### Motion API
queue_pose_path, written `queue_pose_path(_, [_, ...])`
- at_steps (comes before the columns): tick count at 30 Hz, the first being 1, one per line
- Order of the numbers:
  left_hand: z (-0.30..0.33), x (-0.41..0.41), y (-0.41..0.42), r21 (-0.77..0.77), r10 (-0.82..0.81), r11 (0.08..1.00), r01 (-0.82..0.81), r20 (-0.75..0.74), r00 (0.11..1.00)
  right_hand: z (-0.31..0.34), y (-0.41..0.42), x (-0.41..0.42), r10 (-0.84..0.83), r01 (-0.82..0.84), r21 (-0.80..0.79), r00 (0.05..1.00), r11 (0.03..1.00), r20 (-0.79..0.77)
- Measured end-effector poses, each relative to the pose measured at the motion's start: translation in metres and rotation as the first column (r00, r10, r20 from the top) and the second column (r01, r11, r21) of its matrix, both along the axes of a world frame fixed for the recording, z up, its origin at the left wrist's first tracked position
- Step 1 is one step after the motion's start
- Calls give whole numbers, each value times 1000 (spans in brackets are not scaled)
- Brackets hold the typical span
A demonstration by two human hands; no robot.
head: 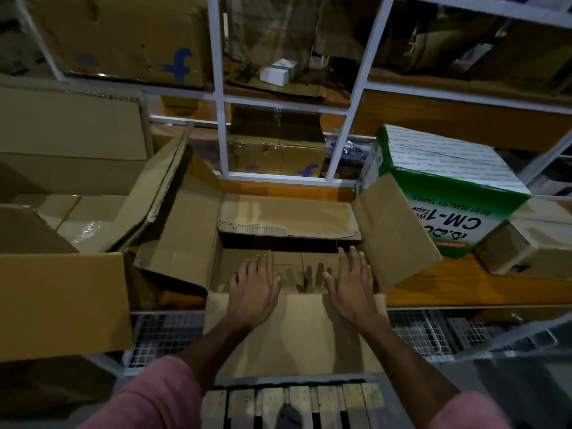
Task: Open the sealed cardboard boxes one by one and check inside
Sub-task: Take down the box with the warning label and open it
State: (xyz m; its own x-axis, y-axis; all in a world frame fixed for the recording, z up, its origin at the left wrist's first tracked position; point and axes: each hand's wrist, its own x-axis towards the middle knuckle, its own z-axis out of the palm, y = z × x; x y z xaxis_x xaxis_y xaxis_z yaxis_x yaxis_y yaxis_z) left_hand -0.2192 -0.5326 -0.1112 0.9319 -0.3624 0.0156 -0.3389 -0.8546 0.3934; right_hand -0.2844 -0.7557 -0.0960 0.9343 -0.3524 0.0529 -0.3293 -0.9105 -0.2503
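Note:
A brown cardboard box (185,230) stands open on the wooden shelf in front of me, its four flaps spread outward. Inside it I see smaller brown cartons (288,261) packed side by side. My left hand (252,289) lies flat, fingers spread, over the box's near edge with its fingertips on the cartons. My right hand (351,283) lies the same way a little to the right. Both palms face down and neither hand grips anything. The near flap (297,335) hangs toward me under my wrists.
A larger open box (62,301) with wrapped cartons sits at the left. A green and white tape carton (445,193) and a small brown box (523,252) stand at the right. White shelf frames (219,97) hold more boxes behind. Wire mesh shows below.

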Motion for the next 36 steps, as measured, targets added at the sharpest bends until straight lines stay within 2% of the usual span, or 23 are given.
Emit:
queue_pose_path(3, [7,10,-5,39,-17,999,18,-35,999,5,7,12,50,-47,61,998,997,-44])
queue_pose_path(6, [4,19,-10,92,-55,994,65,-105,993,2,5,31,104,-78,146,978,986,-182])
queue_pose_path(10, [-1,40,-24,142,-96,982,122,-179,979,-9,-6,70,162,-126,130,934,983,-320])
queue_pose_path(13, [-6,62,-36,174,-95,977,126,-173,980,-14,-15,99,183,-162,96,944,982,-275])
queue_pose_path(17, [-1,98,-53,194,-127,973,125,0,992,6,-26,141,292,-292,40,956,956,-3])
queue_pose_path(19, [7,122,-66,183,-112,978,97,70,991,17,-34,168,315,-315,7,948,949,43])
queue_pose_path(22, [11,160,-81,187,-82,981,58,124,989,16,-49,201,279,-279,21,959,960,-38])
queue_pose_path(26, [2,198,-87,222,-64,972,72,-41,997,-8,-63,220,258,-254,49,940,966,-223])
queue_pose_path(30, [-12,212,-88,223,-44,971,83,-178,983,-21,-69,228,279,-279,33,930,960,-240])
queue_pose_path(36, [-19,202,-81,154,-75,984,90,-102,992,-24,-67,226,282,-285,23,931,958,-234])
